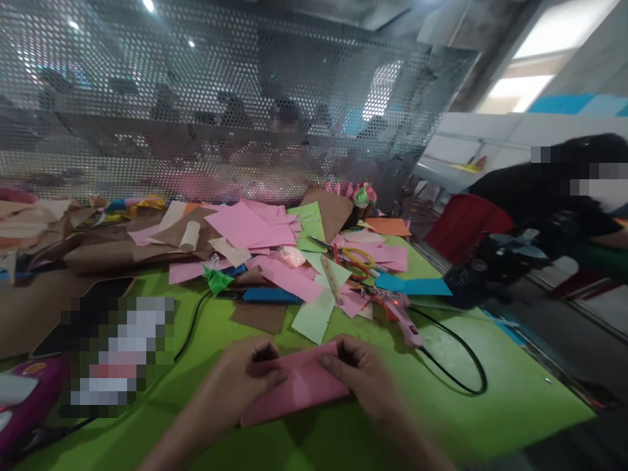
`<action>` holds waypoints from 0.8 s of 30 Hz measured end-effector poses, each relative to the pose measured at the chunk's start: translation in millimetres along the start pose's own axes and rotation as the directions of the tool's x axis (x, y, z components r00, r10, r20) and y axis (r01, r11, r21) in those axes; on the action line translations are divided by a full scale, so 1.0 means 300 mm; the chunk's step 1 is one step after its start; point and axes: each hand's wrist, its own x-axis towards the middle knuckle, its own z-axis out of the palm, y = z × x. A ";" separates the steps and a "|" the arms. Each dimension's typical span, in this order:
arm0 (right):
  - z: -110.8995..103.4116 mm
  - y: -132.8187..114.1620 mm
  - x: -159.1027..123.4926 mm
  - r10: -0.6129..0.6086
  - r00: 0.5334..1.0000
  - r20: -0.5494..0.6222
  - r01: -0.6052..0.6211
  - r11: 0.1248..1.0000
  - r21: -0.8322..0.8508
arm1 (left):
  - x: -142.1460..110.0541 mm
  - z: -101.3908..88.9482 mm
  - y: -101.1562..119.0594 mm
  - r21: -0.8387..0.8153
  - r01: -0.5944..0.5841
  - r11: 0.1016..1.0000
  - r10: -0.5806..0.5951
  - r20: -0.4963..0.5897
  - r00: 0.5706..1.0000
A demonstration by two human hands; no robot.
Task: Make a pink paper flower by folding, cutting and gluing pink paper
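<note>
A folded pink paper sheet [299,389] lies on the green table cover [490,392] close to me. My left hand [245,379] pinches its left end, thumb on top and fingers curled. At the right end my right hand [366,376] grips the same sheet with thumb pressed on the paper. Both hands are closed on the sheet.
A pink glue gun [400,314] with a black cord [461,366] lies right of my hands. Farther back are loose pink, green, blue and brown papers [255,229], yellow-handled scissors [356,258] and a ruler [332,280]. A perforated metal screen [220,98] stands behind. A person in black [564,196] sits at right.
</note>
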 end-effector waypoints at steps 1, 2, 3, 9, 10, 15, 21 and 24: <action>0.003 0.003 0.001 0.001 1.000 -0.002 -0.001 1.000 0.001 | -0.001 0.000 -0.004 -0.031 0.002 1.000 -0.002 0.004 1.000; 0.004 0.006 0.001 0.001 1.000 -0.006 -0.001 1.000 0.000 | -0.001 0.000 -0.010 -0.055 0.005 0.998 -0.005 0.008 1.000; 0.005 0.006 0.000 0.000 1.000 -0.011 0.000 1.000 -0.004 | -0.002 -0.001 -0.015 -0.069 0.012 0.998 -0.011 0.011 1.000; 0.003 0.001 -0.006 -0.003 0.999 -0.038 0.001 0.999 -0.044 | -0.001 -0.002 -0.029 -0.019 0.051 0.999 -0.050 0.031 0.998; 0.003 0.000 -0.007 -0.005 0.999 -0.038 0.002 0.998 -0.055 | -0.001 -0.003 -0.026 -0.010 0.054 0.998 -0.054 0.029 0.998; 0.007 0.000 -0.009 -0.023 0.998 -0.055 0.018 0.995 -0.097 | -0.002 -0.006 -0.014 -0.002 0.071 0.997 -0.071 0.026 0.997; 0.009 0.002 -0.012 0.001 0.998 -0.058 -0.006 0.996 -0.091 | 0.000 -0.004 -0.027 0.003 0.070 0.998 -0.070 0.022 0.997; 0.008 0.005 -0.012 -0.004 0.998 -0.058 -0.002 0.995 -0.100 | -0.001 -0.004 -0.031 0.002 0.070 0.998 -0.070 0.016 0.997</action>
